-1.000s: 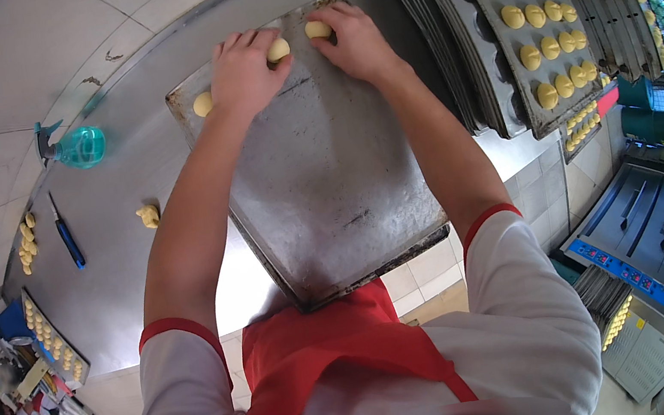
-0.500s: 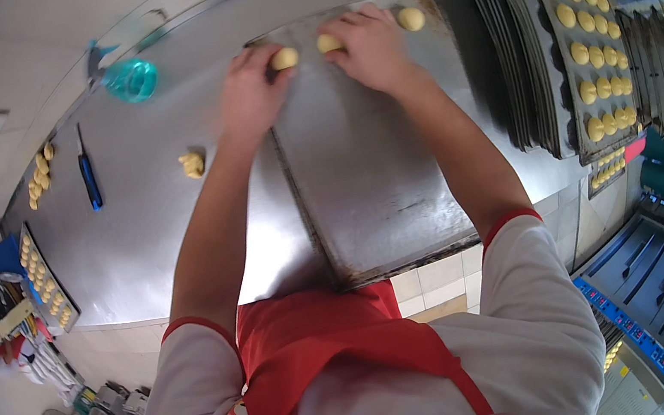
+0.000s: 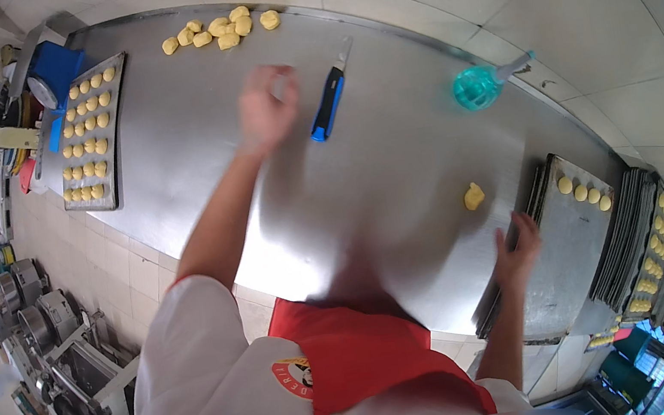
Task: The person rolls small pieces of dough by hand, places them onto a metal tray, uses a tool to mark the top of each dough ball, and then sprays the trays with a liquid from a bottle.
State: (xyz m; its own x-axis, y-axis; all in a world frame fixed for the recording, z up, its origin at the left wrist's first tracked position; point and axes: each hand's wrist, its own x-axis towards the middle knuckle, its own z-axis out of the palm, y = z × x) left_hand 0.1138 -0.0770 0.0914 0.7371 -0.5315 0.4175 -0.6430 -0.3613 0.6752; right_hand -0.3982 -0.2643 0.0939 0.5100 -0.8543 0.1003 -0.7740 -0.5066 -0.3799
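My left hand (image 3: 268,111) reaches over the steel table, a little blurred, with a gap between thumb and curled fingers and nothing visible in it. It is nearest to a knife (image 3: 327,106) with a black and blue handle, just to its right. Beyond it at the back lies a group of yellow dough pieces (image 3: 218,27). My right hand (image 3: 518,249) has its fingers apart at the left edge of a baking tray (image 3: 564,257). Three round dough balls (image 3: 581,192) sit at that tray's far end. A rough dough lump (image 3: 473,195) lies on the table beyond my right hand.
A filled tray of dough balls (image 3: 89,146) stands at the table's left end. A teal spray bottle (image 3: 476,88) is near the back wall. Stacked trays (image 3: 620,227) stand at the right, beside another tray with dough balls (image 3: 652,265).
The view has swung left. Both hands have let go of their dough balls, and three now lie in a row on the tray. My left hand has moved left past the knife; my right has drawn nearer.
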